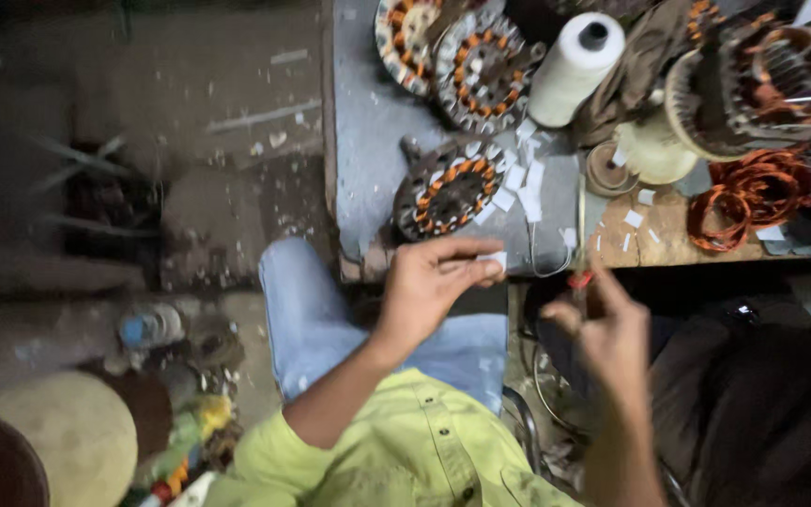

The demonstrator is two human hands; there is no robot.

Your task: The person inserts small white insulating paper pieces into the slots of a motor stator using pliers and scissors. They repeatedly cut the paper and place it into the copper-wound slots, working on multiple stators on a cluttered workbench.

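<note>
Workbench [368, 141] with a dull grey, scuffed top fills the upper middle of the view, giving way on the right to bare pale wood. Two round motor stators [462, 61] lie at its far edge, flat metal rings set with copper-orange windings; a third stator [448, 194] of the same kind lies nearer, just above the hands. Beside them stands a smooth white cone of thread [574, 68], and further right a loose coil of copper wire [748, 197]. Small white paper slips [523, 174] are scattered between the near stator and the wood. Below the bench edge, the left hand [434, 286] pinches one white slip [494, 259] between thumb and fingertips, held in the air in front of the bench. The right hand [603, 329], blurred, is closed around thin scissors [580, 246] with a red handle, blades pointing up toward the slips.
</note>
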